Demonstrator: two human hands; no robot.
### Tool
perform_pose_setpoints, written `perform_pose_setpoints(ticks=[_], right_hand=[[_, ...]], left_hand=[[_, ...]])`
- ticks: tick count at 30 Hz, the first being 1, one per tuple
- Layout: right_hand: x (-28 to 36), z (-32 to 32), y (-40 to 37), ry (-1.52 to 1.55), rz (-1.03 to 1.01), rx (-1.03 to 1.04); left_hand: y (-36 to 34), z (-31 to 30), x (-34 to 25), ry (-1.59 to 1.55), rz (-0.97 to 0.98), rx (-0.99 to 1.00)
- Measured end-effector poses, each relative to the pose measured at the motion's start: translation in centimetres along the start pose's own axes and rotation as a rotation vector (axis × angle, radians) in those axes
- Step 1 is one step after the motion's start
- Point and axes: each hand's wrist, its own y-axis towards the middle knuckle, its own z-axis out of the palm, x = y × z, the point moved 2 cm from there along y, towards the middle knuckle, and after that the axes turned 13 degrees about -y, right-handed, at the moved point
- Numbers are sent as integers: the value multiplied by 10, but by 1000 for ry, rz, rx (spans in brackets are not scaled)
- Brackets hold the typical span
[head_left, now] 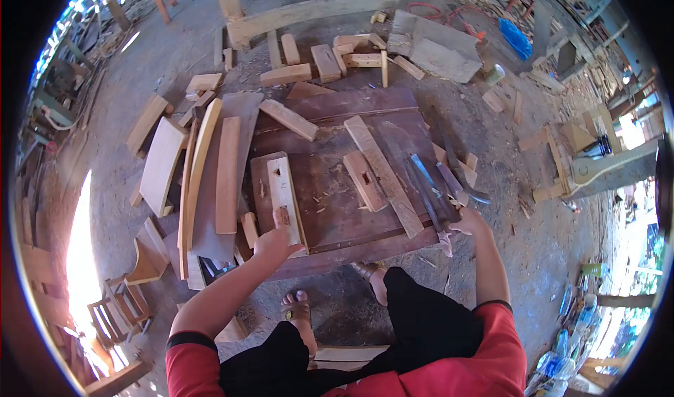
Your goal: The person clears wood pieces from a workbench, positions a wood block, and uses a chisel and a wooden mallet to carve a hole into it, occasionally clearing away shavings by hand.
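Across the near end of a pale wooden piece with a small slot (279, 176) lies my left hand (274, 244), its thumb stretched to the right. The fingers appear to grip that end; a small brown block (281, 216) sits just beyond them. My right hand (470, 221) is at the right edge of the low work table (330, 239), beside long dark-bladed tools (430, 199). Its fingers are bent, and what they hold is hidden. A pinkish cloth (445, 244) hangs by this hand. Between the hands lies a wooden block with a mortise (365, 181).
A long board (382, 176) lies slantwise on the table. Curved and straight wooden pieces (228, 176) are stacked at left. Offcuts (326, 63) lie beyond the table. A wooden frame (554, 155) stands at right. My sandalled feet (300, 316) are below the near edge.
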Motion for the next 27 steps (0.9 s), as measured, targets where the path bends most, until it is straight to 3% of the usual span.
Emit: perform_pose_setpoints(ticks=[3,5,7,9,10,12,13,15,16,17,19,20,21,23,25,27], right_hand=[[5,-27,-9,168,85,-44],[23,-62,-24,408,-152,-190],[47,-118,-45,156,16,-234],[40,-137,-38,196,-145,-599],[65,-160,-39,190,-183,-600],[123,-212,-73,243,-194,-845],[144,-217,-78,240,-224,-843],[170,-224,-87,421,-276,-1029],[172,-222,-82,339,-338,-1155],[183,-226,-80,338,-366,-1148],[216,-236,-88,616,-745,-1137],[237,-241,-92,750,-800,-956],[245,-244,-84,749,-817,-953],[266,-248,-62,915,-1130,-470],[305,-254,-60,959,-1084,-369],[343,-254,-60,946,-1195,-297]], left_hand=[[-4,8,13,-246,26,-69],[-7,6,16,-320,-8,-56],[-5,6,19,-389,-17,-21],[0,8,22,-407,17,19],[3,10,27,-402,71,24],[12,17,38,-393,149,10],[12,18,40,-376,242,9],[9,16,39,-511,230,55],[9,19,40,-501,232,29],[10,22,40,-489,235,6],[4,15,31,-467,160,20],[4,17,31,-433,177,-5],[4,17,29,-401,196,-30],[-11,-6,19,-319,165,-43],[-21,-23,14,-123,126,-5],[-10,-16,19,-132,100,-20]])
